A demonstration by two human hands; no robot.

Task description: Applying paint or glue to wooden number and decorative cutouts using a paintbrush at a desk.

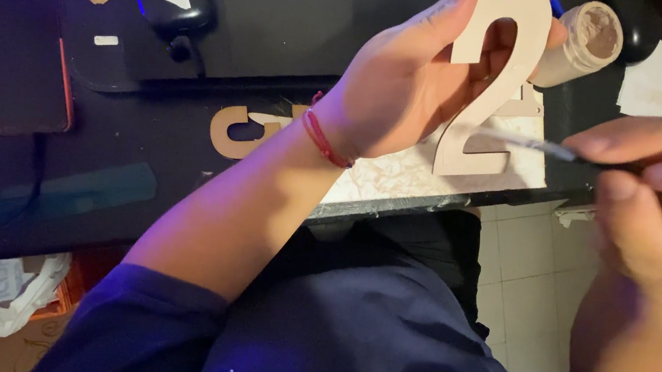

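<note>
Right hand, blurred and nearest the lens, pinches a thin brush pointing left at the cutout. Left hand grips the wooden numeral upright over the desk edge, its foot touching the brush tip.

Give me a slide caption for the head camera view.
Left hand holds a wooden cutout while right hand brings a brush to it.

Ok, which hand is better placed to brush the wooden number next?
The right hand. It already holds the brush, whose tip lies against the wooden number. The left hand is busy gripping that number above the desk.
</note>
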